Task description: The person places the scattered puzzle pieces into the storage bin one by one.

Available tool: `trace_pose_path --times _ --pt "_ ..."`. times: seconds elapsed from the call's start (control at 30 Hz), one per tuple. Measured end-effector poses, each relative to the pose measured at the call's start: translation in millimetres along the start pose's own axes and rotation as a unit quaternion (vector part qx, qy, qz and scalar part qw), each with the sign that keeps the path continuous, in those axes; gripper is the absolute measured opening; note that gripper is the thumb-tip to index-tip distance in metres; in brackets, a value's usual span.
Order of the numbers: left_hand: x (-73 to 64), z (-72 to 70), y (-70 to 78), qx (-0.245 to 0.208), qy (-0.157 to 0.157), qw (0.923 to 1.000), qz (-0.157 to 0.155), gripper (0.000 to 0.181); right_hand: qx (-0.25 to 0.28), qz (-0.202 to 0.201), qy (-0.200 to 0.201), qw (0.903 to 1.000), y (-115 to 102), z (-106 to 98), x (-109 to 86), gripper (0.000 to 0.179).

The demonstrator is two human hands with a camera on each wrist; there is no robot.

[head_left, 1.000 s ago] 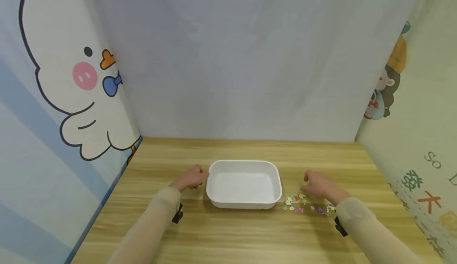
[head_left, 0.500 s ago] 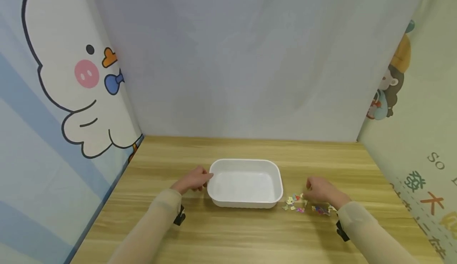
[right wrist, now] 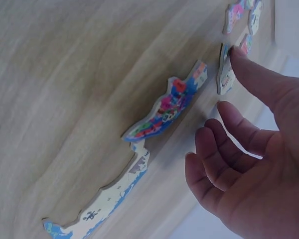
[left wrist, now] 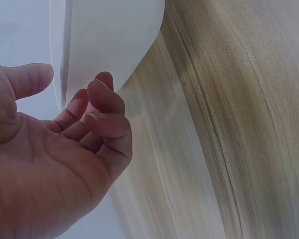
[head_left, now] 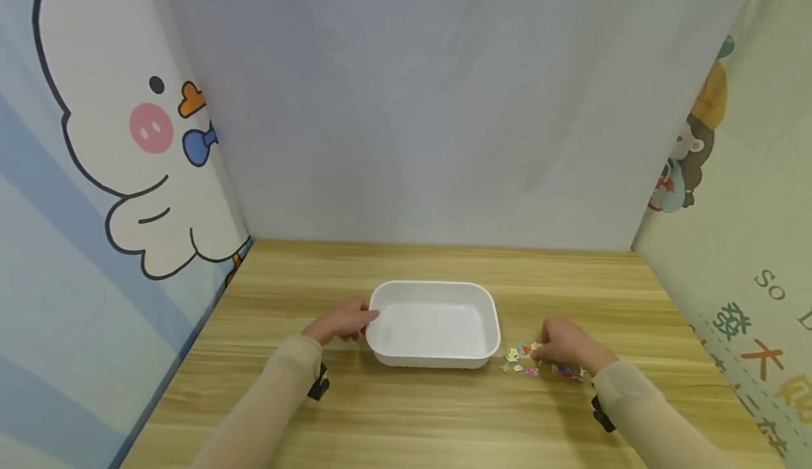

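My left hand [head_left: 345, 319] grips the left rim of an empty white plastic tray [head_left: 434, 360]. In the left wrist view the thumb [left wrist: 37, 79] lies on the inner side of the rim, and the bent fingers [left wrist: 107, 102] are at the outer wall. To the right of the tray, my right hand [head_left: 571, 345] reaches down over small, colourful map-like puzzle pieces [head_left: 512, 356]. Its thumb [right wrist: 249, 74] overlaps one pale piece [right wrist: 225, 82] in the right wrist view. The index fingertip is just below that piece's near end, with the other fingers loosely bent.
Beside the right hand lie a brightly coloured piece [right wrist: 167, 107] and a long cream-and-blue piece [right wrist: 112, 199]. Everything stands on a wood-grain table [head_left: 406, 419]. A pale curtain [head_left: 431, 102] hangs behind it, with printed cloths at left [head_left: 95, 151] and right [head_left: 748, 243].
My right hand has moved down and slightly left onto the pieces, covering one that showed before. My left hand has moved in from beside the tray, its thumb now over the rim.
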State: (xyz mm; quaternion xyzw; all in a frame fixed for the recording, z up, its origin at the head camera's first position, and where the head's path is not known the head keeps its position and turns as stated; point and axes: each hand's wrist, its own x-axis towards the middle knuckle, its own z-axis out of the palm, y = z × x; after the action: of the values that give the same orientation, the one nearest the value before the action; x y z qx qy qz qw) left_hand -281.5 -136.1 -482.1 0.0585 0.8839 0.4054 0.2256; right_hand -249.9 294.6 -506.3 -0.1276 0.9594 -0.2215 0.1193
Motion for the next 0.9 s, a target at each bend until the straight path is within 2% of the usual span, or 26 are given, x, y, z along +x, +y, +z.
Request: trace_pose_path --times 0.1,0.3,0.5,0.67,0.9 --pt "-0.7 0.1 -0.1 0.001 -0.002 1.0000 0.002 0.023 0.003 -0.005 0.000 1.0000 -2.7 1.0 -0.3 0.044" --pt "-0.3 1.6 0.5 0.017 0.000 0.9998 0.007 0.018 -0.006 0.019 -0.004 0.9998 -8.5 -2.1 -3.2 0.027" --pt "-0.4 2.9 1.8 0.014 -0.001 0.9997 0.022 0.018 -0.005 0.022 -0.004 0.9997 -7.7 -1.7 -2.7 0.022" --pt "-1.5 3.4 1.8 0.029 0.006 0.9992 0.027 0.020 -0.001 0.013 -0.004 0.9999 -5.7 1.8 -1.9 0.029" --pt "0.8 4.6 -0.8 0.039 0.008 0.9985 0.036 0.020 -0.001 0.022 -0.009 0.9997 -8.9 -0.6 -3.3 0.018"
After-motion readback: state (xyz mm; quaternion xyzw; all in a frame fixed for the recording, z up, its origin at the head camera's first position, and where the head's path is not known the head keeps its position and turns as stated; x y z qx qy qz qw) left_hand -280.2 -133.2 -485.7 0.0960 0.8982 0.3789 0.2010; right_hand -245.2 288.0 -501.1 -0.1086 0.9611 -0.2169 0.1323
